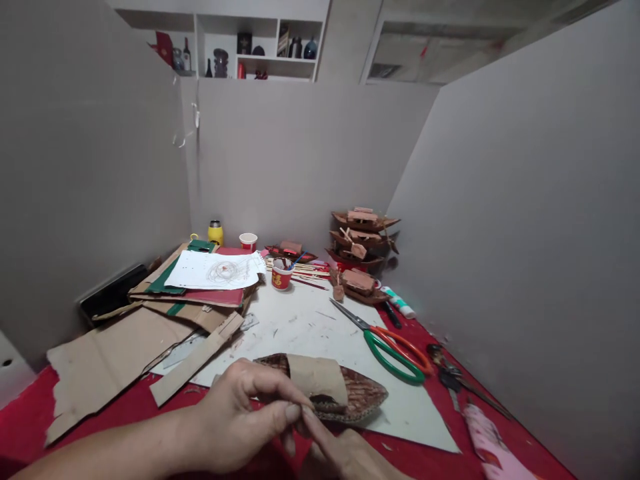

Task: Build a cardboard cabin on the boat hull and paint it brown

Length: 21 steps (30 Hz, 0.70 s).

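Note:
A small cardboard model boat [363,393] with a brown-painted hull lies on the white board. Over its middle arches a plain cardboard canopy [317,375]. In front of the boat, my left hand [237,413] is closed in a pinch, thumb against forefinger. My right hand [345,453] meets it at the fingertips, its fingers pressed together too. Whatever sits between the fingers is hidden or too small to name. Both hands overlap the near side of the boat in view; whether they touch it I cannot tell.
Orange-and-green scissors [395,350] lie right of the boat. Cardboard sheets [115,350] and drawn-on paper [213,269] cover the left. Behind stand a red paint cup [281,275], thin sticks [313,269] and stacked model boats [363,237]. Grey partitions [525,200] enclose the table.

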Tool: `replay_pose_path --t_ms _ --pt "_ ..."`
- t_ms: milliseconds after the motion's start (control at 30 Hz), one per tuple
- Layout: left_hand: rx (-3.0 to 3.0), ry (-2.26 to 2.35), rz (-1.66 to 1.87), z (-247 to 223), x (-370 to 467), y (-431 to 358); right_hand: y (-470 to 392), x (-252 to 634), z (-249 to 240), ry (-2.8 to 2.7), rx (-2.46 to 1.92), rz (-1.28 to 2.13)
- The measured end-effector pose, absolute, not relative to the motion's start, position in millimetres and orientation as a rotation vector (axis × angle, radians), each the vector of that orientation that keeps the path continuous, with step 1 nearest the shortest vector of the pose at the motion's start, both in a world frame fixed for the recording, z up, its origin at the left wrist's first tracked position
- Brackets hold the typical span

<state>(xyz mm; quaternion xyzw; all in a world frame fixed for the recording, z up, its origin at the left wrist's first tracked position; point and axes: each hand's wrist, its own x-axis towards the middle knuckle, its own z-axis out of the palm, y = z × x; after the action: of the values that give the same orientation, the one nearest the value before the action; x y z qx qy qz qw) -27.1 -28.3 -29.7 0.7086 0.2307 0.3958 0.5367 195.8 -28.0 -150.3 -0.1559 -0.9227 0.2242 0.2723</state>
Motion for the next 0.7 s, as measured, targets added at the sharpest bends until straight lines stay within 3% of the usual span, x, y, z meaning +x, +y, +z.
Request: replay_pose_path --t_ms 267,500,600,700 --pt "1.658 0.546 0.821 -27.2 -28.6 -25.4 -29.0 193.2 -156.3 -2.585 -0.583 0.530" --pt "1.468 0.511 0.492 -35.4 -24.4 -28.4 -33.4 196.4 -141.0 -2.493 -0.597 0.514" --pt "1.479 0.531 0.585 -38.8 -26.2 -24.9 -35.4 199.8 -130.4 -2.381 -0.355 0.512" --pt "1.682 0.658 0.969 -35.5 -32.3 -16.4 -39.1 204.2 -119.0 -2.327 -0.292 0.576"
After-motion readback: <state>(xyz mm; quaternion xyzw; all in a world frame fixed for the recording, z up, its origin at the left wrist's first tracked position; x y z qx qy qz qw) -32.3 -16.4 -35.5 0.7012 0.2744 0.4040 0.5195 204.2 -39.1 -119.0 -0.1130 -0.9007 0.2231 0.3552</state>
